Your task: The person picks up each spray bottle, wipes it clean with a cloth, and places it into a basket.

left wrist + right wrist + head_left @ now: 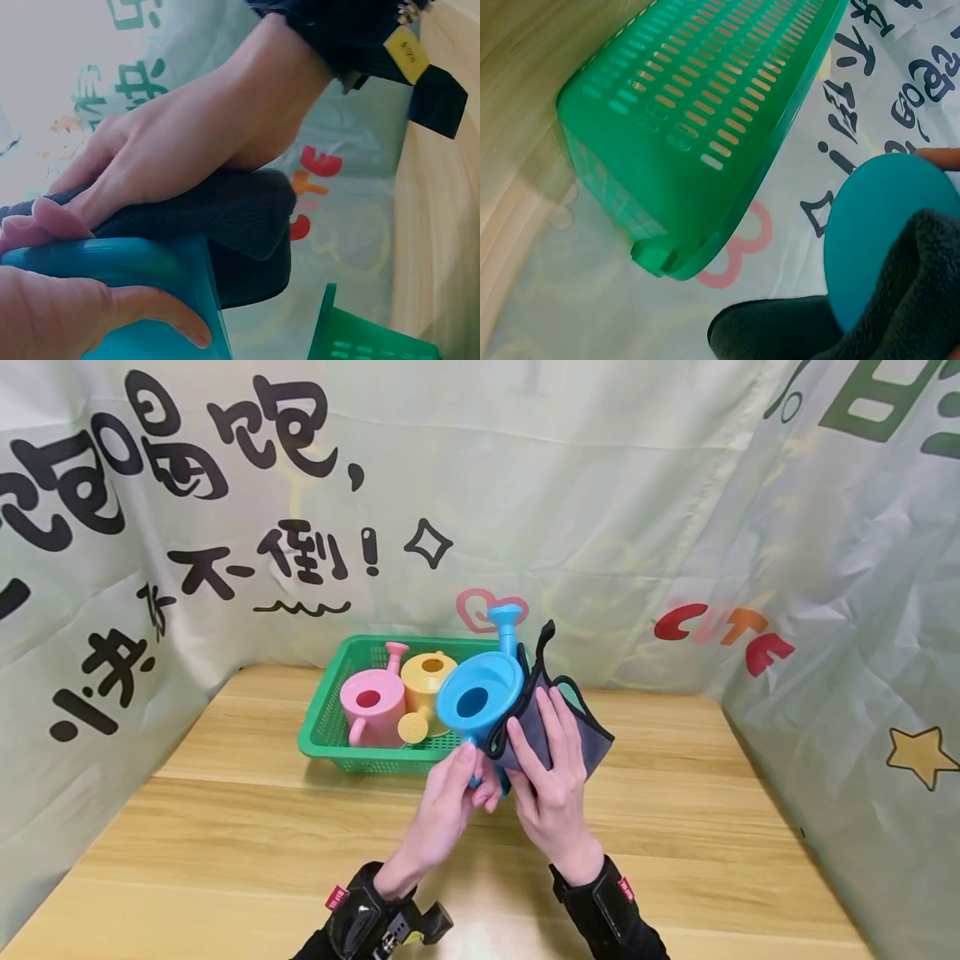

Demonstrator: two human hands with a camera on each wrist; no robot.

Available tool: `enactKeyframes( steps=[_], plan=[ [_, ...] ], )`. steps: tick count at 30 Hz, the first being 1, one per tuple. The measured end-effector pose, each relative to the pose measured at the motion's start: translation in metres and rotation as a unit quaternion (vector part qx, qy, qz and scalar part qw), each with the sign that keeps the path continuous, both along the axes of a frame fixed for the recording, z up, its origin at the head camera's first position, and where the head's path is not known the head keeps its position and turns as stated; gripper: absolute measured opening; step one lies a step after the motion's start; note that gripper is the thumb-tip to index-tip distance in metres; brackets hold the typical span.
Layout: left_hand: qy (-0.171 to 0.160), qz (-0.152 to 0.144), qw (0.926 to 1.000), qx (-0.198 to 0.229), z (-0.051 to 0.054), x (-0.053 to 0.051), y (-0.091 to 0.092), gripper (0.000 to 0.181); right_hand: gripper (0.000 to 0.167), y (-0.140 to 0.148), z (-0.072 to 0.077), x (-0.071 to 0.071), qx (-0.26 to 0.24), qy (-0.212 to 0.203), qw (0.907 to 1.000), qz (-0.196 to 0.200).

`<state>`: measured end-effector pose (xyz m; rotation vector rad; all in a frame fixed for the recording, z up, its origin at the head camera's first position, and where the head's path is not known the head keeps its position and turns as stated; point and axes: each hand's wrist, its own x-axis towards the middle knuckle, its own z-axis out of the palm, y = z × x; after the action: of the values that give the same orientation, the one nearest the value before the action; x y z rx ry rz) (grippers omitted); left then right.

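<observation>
A blue watering can [495, 668] is held above the table's middle, its round top opening facing the head camera and its spout upward. My left hand [444, 793] grips it low at the handle side; in the left wrist view the thumb lies along the blue wall [142, 330]. Against the can's right side, my right hand [555, 777] holds a folded grey cloth [596, 747] with black edging and a loop. The cloth [919, 292] overlaps the can [877, 225] in the right wrist view, where the right fingers are mostly out of sight.
Behind the can stands a green perforated basket [318, 745]. It holds a pink watering can [384, 727] and a yellow watering can [422, 681]. Printed white curtains [600, 552] enclose the wooden table [285, 852] at the back and both sides.
</observation>
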<state>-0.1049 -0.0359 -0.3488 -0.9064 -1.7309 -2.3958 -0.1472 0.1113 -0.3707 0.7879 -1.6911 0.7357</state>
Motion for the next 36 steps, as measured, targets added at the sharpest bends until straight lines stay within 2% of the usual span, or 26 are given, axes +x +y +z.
enactKeyframes(
  steps=[3, 7, 10, 12, 15, 20, 25, 28, 31, 33, 36],
  plan=[
    [0.008, 0.009, 0.9997, -0.02, -0.001, 0.002, 0.004, 0.044, 0.04, -0.001, 0.001, 0.0, -0.012, 0.013, 0.9998, 0.0],
    [0.021, 0.028, 0.998, -0.052, -0.004, 0.003, 0.008, 0.042, 0.04, -0.001, 0.002, -0.001, -0.033, 0.011, 0.9992, 0.021],
    [0.038, 0.048, 0.9949, -0.08, -0.006, 0.004, 0.011, 0.04, 0.042, 0.0, 0.003, 0.0, -0.051, -0.021, 0.9973, 0.049],
    [0.043, 0.058, 0.9928, -0.096, -0.006, 0.005, 0.012, 0.039, 0.043, 0.002, 0.004, 0.001, -0.063, -0.057, 0.9934, 0.076],
    [0.047, 0.062, 0.9904, -0.114, -0.007, 0.006, 0.012, 0.039, 0.045, 0.007, 0.006, 0.003, -0.085, -0.121, 0.9826, 0.113],
    [0.049, 0.049, 0.9883, -0.135, -0.007, 0.007, 0.012, 0.037, 0.048, 0.017, 0.012, 0.006, -0.114, -0.205, 0.9619, 0.141],
    [0.058, 0.033, 0.984, -0.165, -0.009, 0.007, 0.011, 0.035, 0.049, 0.029, 0.016, 0.007, -0.137, -0.269, 0.9348, 0.188],
    [0.071, 0.021, 0.9816, -0.176, -0.01, 0.006, 0.01, 0.034, 0.047, 0.035, 0.018, 0.008, -0.147, -0.285, 0.9245, 0.206],
    [0.072, 0.013, 0.9811, -0.179, -0.01, 0.006, 0.009, 0.034, 0.046, 0.035, 0.017, 0.009, -0.148, -0.273, 0.9277, 0.207],
    [0.07, 0.011, 0.9821, -0.175, -0.01, 0.006, 0.009, 0.035, 0.046, 0.032, 0.015, 0.007, -0.142, -0.243, 0.9386, 0.2],
    [0.059, 0.01, 0.9859, -0.156, -0.01, 0.005, 0.009, 0.037, 0.047, 0.025, 0.012, 0.002, -0.121, -0.173, 0.9603, 0.183]
  ],
)
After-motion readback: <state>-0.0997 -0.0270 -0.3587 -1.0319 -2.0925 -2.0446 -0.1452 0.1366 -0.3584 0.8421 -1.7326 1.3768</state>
